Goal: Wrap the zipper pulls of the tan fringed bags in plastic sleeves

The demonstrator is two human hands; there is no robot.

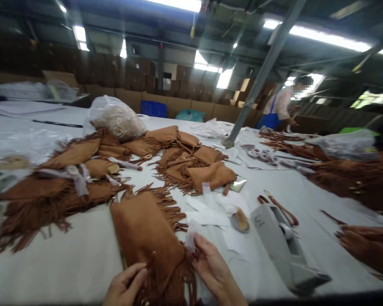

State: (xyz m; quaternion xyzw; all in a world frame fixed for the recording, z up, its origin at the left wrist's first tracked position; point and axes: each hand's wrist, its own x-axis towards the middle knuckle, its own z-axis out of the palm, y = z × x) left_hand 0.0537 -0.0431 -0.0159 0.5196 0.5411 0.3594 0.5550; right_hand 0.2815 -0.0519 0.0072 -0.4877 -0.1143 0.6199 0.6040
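A brown suede pouch bag (pixel 143 229) with long fringe lies flat on the white table in front of me. My left hand (pixel 126 285) is closed at the bag's lower edge, thumb and forefinger pinching a narrow brown strap (pixel 152 260). Beside the bag's right corner, my right hand (pixel 212 267) pinches a small piece of thin white paper (pixel 191 236). Fringe hangs between the two hands. White paper strips (pixel 210 214) lie just beyond my right hand, and a grey tape dispenser (pixel 274 242) stands to its right.
More fringed brown bags (pixel 210 175) are heaped ahead and to the left. A plastic-wrapped bundle (pixel 113 119) sits behind them. A metal post (pixel 258 80) rises from the table. Brown pieces (pixel 370 246) lie at right. A person (pixel 276 106) in a blue apron works at the far right.
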